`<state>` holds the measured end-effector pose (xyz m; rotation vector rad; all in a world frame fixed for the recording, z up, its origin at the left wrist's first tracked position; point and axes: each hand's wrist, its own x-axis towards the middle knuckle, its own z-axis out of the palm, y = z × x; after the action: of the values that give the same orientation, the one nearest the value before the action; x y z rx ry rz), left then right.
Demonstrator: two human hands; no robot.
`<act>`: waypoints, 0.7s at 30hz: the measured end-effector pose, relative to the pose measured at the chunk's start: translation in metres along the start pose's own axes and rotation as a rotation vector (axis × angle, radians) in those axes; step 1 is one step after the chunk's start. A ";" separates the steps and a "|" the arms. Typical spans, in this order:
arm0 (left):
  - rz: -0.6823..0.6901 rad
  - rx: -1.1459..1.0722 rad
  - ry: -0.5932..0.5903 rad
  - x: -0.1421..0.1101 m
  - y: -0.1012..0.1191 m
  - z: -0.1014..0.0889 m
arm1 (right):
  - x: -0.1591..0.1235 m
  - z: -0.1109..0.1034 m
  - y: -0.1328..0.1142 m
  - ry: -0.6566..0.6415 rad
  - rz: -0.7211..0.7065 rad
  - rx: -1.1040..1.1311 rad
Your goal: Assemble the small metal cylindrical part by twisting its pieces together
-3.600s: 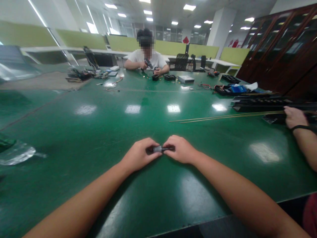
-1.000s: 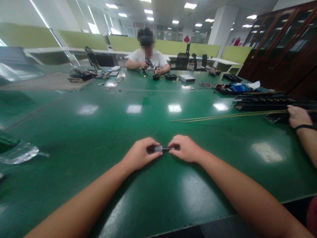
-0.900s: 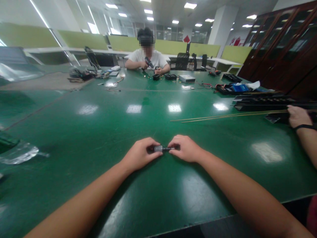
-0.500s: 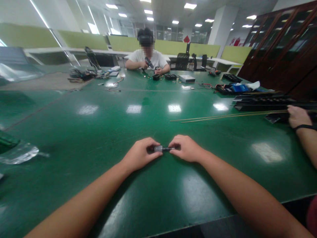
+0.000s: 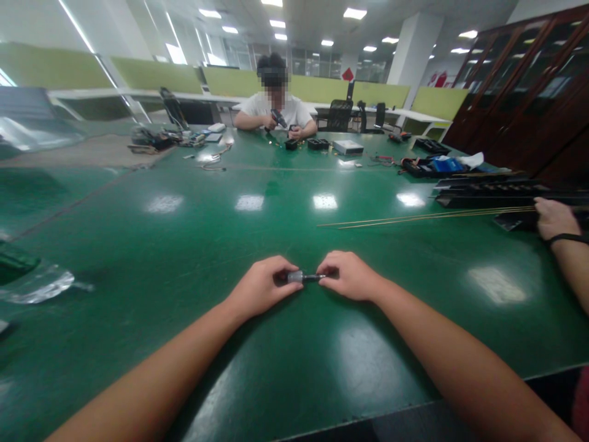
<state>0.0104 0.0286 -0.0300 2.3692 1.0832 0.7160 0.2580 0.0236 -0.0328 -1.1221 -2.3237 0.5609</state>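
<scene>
Low over the green table [image 5: 257, 239], both hands hold one small tool-like part [image 5: 296, 277]. It has a light grey cylinder at its left end and a thin dark shaft pointing right. My left hand [image 5: 264, 285] is closed around the grey cylinder, thumb below and fingers above, hiding its far left end. Thumb and index finger of my right hand [image 5: 347, 276] pinch the shaft's tip. Between the two hands a short stretch of shaft shows. The part lies level, and its exact kind cannot be made out.
Across the table a person [image 5: 276, 113] holds a power drill [image 5: 278, 118]. Another person's hand [image 5: 554, 218] at right touches black trays beside long thin rods [image 5: 414, 217]. A tool case [image 5: 442, 164] lies back right, clear plastic wrap [image 5: 41, 285] at left.
My right fingertips have shifted very slightly to the right along the shaft. My left hand keeps its grip on the grey cylinder, and the view has moved a touch.
</scene>
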 end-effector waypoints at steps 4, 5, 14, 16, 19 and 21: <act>0.001 0.000 -0.007 0.000 -0.002 0.001 | -0.001 -0.001 0.001 -0.005 0.003 -0.002; -0.001 0.001 -0.006 -0.001 -0.003 0.001 | -0.001 -0.001 0.002 -0.008 0.005 0.000; -0.004 0.000 -0.004 -0.001 -0.004 0.001 | -0.001 -0.003 0.003 -0.012 0.015 -0.011; -0.006 -0.001 -0.008 -0.001 -0.004 0.000 | -0.002 -0.003 0.003 -0.013 0.023 -0.008; -0.008 -0.006 -0.005 -0.001 -0.004 0.000 | -0.002 -0.005 0.004 -0.021 0.032 -0.002; -0.012 -0.010 -0.004 -0.001 -0.004 0.000 | -0.002 -0.006 0.004 -0.023 0.038 0.001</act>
<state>0.0073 0.0302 -0.0331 2.3526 1.0885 0.7111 0.2651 0.0252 -0.0311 -1.1669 -2.3253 0.5916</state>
